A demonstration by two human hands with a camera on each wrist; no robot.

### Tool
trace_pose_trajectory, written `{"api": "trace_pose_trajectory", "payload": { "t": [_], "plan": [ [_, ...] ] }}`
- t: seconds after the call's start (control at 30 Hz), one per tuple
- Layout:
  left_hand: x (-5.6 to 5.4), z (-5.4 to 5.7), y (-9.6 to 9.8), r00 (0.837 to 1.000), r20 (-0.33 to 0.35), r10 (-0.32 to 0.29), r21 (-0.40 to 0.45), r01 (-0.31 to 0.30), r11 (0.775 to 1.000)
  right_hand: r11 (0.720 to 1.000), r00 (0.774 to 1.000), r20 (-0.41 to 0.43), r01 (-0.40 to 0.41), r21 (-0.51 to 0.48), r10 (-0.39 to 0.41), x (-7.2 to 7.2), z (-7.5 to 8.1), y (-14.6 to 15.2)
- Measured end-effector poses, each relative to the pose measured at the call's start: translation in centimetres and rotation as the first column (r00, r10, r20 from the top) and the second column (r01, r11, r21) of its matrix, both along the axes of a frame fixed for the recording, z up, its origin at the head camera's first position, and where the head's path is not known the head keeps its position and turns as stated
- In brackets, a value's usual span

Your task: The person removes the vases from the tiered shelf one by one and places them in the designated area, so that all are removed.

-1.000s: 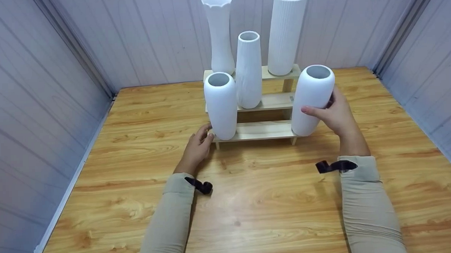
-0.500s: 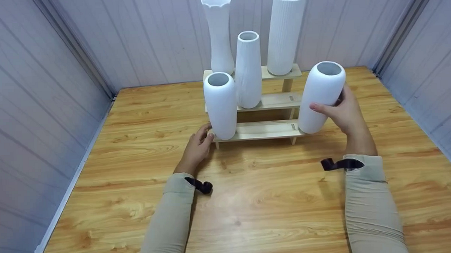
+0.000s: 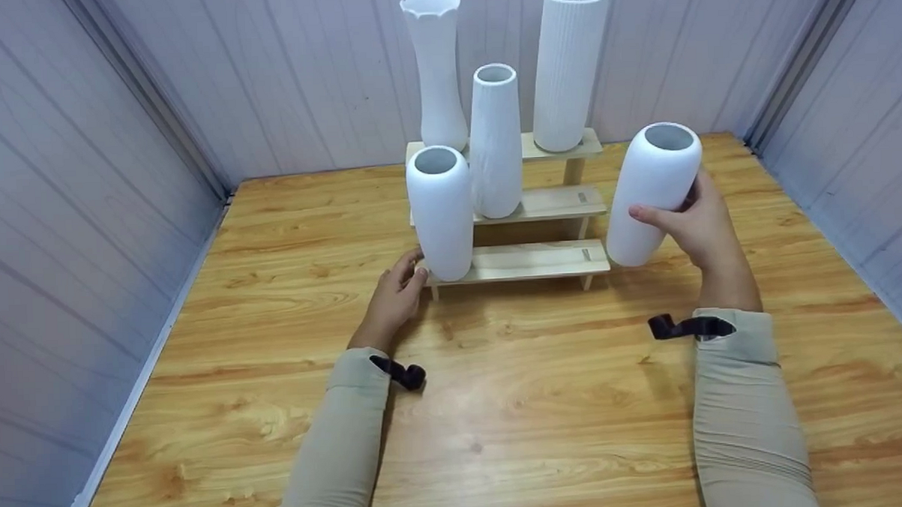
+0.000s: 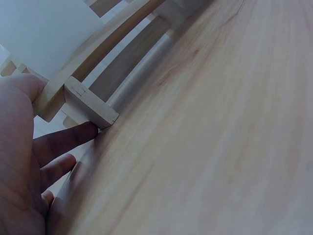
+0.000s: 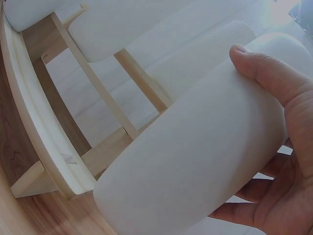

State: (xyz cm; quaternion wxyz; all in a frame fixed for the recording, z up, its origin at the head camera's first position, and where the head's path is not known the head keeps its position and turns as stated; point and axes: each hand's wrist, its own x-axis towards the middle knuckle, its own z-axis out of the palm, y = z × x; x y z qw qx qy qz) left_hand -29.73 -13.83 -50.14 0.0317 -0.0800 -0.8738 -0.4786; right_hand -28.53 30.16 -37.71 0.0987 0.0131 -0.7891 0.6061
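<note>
My right hand [image 3: 709, 226] grips a smooth white vase [image 3: 651, 194], its thumb across the front and fingers round the far side. The vase leans right, just past the right end of the three-tier wooden stand [image 3: 534, 259]. In the right wrist view, the vase's narrower base [image 5: 132, 196] hangs near the end of the lowest board [image 5: 49, 132]. At the stand's left end my left hand [image 3: 392, 297] holds the lowest board. The left wrist view shows its thumb [image 4: 29, 85] against the board and a finger [image 4: 73, 139] by the leg [image 4: 90, 103].
A matching white vase [image 3: 441, 216] stands on the lowest tier at left, a slender one [image 3: 497, 147] on the middle tier. On top are a scalloped-rim vase [image 3: 439, 74] and a ribbed cylinder vase [image 3: 570, 69]. Panelled walls [image 3: 302, 78] border the wooden table [image 3: 487, 417].
My right hand has carried the vase rightward off the lowest tier, tilting it further right and baring the board's right end. My left hand stays at the stand's left end.
</note>
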Motion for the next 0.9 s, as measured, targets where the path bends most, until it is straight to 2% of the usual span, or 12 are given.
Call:
{"api": "trace_pose_trajectory", "payload": {
  "t": [0.27,0.57,0.9],
  "plan": [
    [-0.1,-0.1,-0.1,1.0,0.002,0.001,0.002,-0.001,1.0,1.0,1.0,0.0,0.02,0.017,-0.02,-0.5,-0.7,0.6],
    [-0.1,-0.2,-0.1,0.999,-0.044,-0.032,-0.003,0.032,0.999,0.999,0.999,0.005,0.043,-0.018,-0.043,-1.1,-2.0,0.9],
    [-0.1,-0.2,-0.2,1.0,-0.015,-0.025,0.022,0.025,0.999,0.997,0.997,0.031,0.068,0.033,-0.069,-2.2,-3.5,1.4]
  ]
}}
